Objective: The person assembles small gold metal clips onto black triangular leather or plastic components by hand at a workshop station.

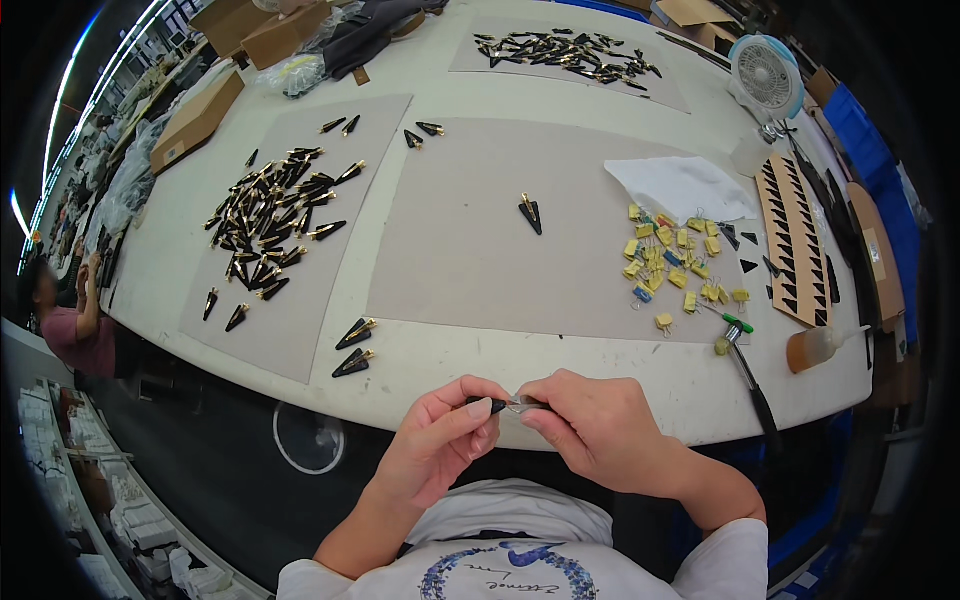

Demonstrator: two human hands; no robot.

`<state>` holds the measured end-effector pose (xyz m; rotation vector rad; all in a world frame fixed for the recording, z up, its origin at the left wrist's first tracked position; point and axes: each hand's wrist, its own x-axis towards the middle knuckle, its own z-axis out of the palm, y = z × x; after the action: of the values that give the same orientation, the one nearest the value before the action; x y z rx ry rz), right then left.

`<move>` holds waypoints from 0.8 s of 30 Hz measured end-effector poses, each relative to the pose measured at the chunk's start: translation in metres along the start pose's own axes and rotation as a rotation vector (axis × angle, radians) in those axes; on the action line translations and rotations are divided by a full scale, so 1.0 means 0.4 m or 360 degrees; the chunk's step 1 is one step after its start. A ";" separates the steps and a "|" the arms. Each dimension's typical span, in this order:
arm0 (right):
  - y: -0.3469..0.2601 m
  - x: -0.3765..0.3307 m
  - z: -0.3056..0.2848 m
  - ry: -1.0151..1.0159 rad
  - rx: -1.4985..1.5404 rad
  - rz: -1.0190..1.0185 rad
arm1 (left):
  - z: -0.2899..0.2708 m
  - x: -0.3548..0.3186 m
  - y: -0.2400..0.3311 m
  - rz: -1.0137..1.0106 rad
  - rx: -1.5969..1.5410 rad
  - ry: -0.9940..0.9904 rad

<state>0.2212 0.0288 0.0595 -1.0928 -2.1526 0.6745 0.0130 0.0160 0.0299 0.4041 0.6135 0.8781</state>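
Note:
Close to the table's front edge, my left hand (pixel 445 435) pinches a small black pointed piece (pixel 487 404) between thumb and fingers. My right hand (pixel 595 425) meets it from the other side, its thumb and forefinger closed on a small silver metal part (pixel 520 403); its exact kind is hidden by the fingers. Nearest to my left hand on the table lie two black triangular clips with gold metal (pixel 354 362). A single black-and-gold clip (pixel 531 213) rests alone on the grey sheet (pixel 450 250) ahead.
At left, a pile of black-and-gold clips (pixel 270 215); another pile (pixel 570 58) lies far back. At right are yellow binder clips (pixel 690 262), a white cloth (pixel 675 185), a hammer (pixel 752 385), an amber bottle (pixel 810 350), cardboard with black triangles (pixel 793 240) and a fan (pixel 768 75). Another person (pixel 75 320) is at far left.

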 end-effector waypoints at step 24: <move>0.036 0.014 -0.014 0.0059 0.0065 -0.0001 | 0.009 0.012 -0.011 -0.0065 -0.0018 0.0128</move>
<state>0.2301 0.0420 0.0550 -1.0750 -2.0989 0.6893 0.0200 0.0171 0.0285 0.3465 0.6885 0.8618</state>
